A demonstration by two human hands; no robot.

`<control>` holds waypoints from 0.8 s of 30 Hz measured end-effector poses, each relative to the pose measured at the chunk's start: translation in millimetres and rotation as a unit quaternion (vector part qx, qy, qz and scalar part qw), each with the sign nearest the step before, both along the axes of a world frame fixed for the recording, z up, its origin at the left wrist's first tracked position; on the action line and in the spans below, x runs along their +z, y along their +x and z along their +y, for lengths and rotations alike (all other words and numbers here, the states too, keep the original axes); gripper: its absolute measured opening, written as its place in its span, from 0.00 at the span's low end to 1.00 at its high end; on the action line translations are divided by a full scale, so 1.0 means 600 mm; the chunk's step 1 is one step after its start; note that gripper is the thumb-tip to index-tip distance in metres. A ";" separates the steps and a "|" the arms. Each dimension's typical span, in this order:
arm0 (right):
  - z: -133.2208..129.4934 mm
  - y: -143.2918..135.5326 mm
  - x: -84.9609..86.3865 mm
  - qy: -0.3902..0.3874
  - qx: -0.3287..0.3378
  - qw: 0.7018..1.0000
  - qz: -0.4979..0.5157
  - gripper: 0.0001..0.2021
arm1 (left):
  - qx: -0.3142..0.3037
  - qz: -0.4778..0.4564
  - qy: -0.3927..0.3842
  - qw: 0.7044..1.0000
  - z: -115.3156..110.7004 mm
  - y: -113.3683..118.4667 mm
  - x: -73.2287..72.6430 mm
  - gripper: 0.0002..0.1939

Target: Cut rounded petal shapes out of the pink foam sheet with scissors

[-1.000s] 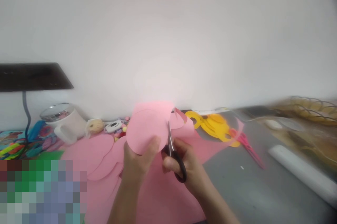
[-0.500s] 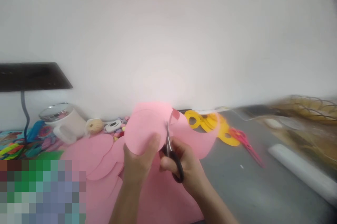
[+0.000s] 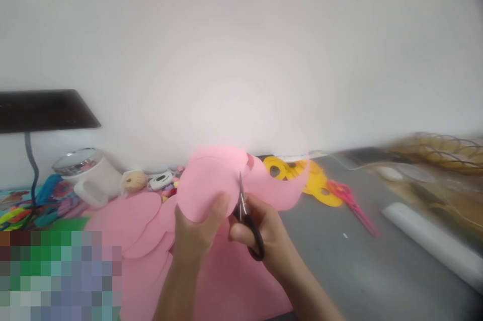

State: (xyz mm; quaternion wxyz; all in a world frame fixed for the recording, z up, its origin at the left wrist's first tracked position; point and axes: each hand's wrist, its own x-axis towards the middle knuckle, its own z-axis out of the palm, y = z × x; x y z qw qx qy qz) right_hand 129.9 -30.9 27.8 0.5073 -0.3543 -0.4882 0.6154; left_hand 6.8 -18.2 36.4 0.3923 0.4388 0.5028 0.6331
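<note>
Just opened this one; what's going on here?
A person is cutting paper. The left hand holds a piece of pink paper with a rounded edge, and the right hand has black-handled scissors with the blades at its right side. A curved pink strip spreads to the right. Rounded pink pieces lie overlapping on the left; yellow cutouts and pink scissors lie on the right.

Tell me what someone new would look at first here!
Probably the bright pink paper in the middle, held in the left hand, with black-handled scissors in the right hand at its edge. Next, perhaps the yellow cutouts farther right, with pink scissors at their right end.
</note>
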 end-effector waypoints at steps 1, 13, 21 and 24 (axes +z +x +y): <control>0.000 0.000 0.000 0.000 0.000 1.000 -0.002 0.22 | -0.002 -0.002 0.001 1.000 0.001 -0.001 -0.001 0.13; -0.002 -0.002 -0.001 -0.001 -0.002 1.000 0.000 0.19 | -0.013 -0.015 0.013 1.000 0.007 -0.008 -0.010 0.14; -0.003 -0.006 0.000 -0.027 -0.005 1.000 -0.001 0.17 | 0.002 -0.025 -0.017 1.000 0.003 -0.004 -0.005 0.13; -0.004 -0.007 0.001 -0.028 -0.010 0.999 -0.015 0.16 | 0.015 -0.032 -0.014 0.999 0.003 -0.004 -0.005 0.14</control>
